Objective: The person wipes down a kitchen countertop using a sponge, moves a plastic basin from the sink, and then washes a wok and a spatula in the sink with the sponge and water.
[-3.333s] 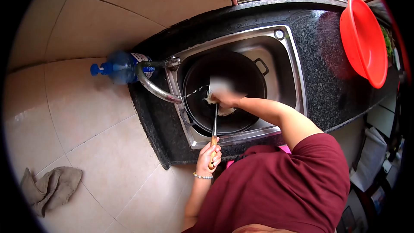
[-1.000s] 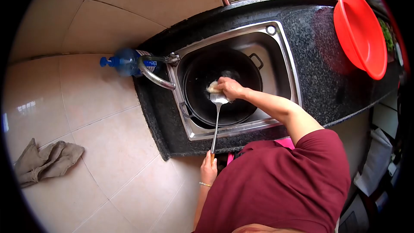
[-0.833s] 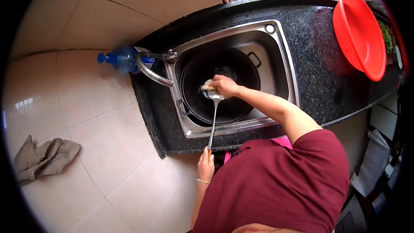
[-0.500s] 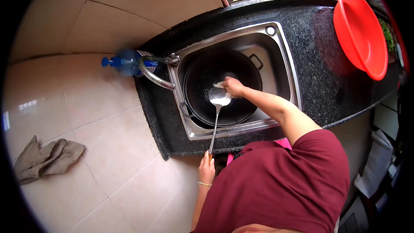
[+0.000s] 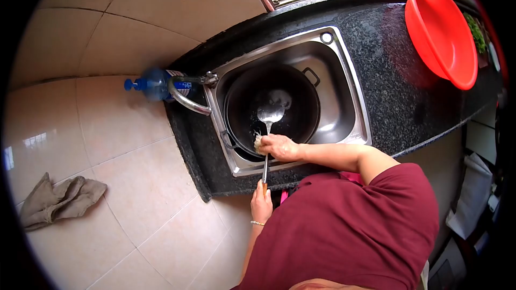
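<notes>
Spatula (image 5: 267, 129) head's over the dark wok (image 5: 305, 114) in the sink (image 5: 342, 108), left hand (image 5: 261, 207) fingers wrapped round its handle, right hand (image 5: 283, 148) fingers gripping a pale scrubber (image 5: 258, 144) against the shaft. Red basin's (image 5: 442, 28) on the counter (image 5: 395, 83) btw.

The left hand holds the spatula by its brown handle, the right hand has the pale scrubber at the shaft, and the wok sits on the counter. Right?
Not quite: the head view shows the wok in the sink, not on the counter. The left hand, spatula, right hand and scrubber are as you say.
</notes>
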### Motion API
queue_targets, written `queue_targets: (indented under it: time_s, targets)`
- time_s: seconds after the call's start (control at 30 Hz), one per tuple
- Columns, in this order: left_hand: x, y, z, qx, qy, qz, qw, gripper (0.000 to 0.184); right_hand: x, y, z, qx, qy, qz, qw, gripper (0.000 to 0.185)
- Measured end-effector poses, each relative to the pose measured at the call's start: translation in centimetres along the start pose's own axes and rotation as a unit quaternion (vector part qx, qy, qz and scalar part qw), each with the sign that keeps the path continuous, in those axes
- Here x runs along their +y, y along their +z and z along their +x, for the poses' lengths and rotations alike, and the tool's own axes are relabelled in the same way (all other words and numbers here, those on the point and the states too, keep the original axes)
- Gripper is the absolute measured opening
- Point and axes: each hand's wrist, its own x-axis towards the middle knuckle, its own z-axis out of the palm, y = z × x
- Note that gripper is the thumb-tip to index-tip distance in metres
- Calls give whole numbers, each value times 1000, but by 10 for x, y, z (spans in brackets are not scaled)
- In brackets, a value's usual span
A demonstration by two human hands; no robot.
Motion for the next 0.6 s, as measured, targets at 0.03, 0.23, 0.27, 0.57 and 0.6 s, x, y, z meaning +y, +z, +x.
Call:
queue_targets:
  time_s: [0.03, 0.23, 0.27, 0.57, 0.6]
  targets:
    - [3, 2, 4, 4, 1, 1, 1000, 46, -3, 6, -2, -18, -16, 5, 1000, 29]
    - [-3, 1, 6, 13, 21, -8, 1000, 45, 15, -40, 22, 49, -34, -82, 995, 32]
    - [-7, 0, 1, 18, 22, -13, 1000, 45, 28, -48, 30, 43, 14, -135, 990, 30]
    - [-46, 1, -56, 103, -88, -120, 984, 32, 135, -48, 26, 79, 301, -197, 930, 41]
    - [-48, 0, -54, 102, -132, -206, 964, 30, 142, -42, 29, 104, 323, -238, 910, 54]
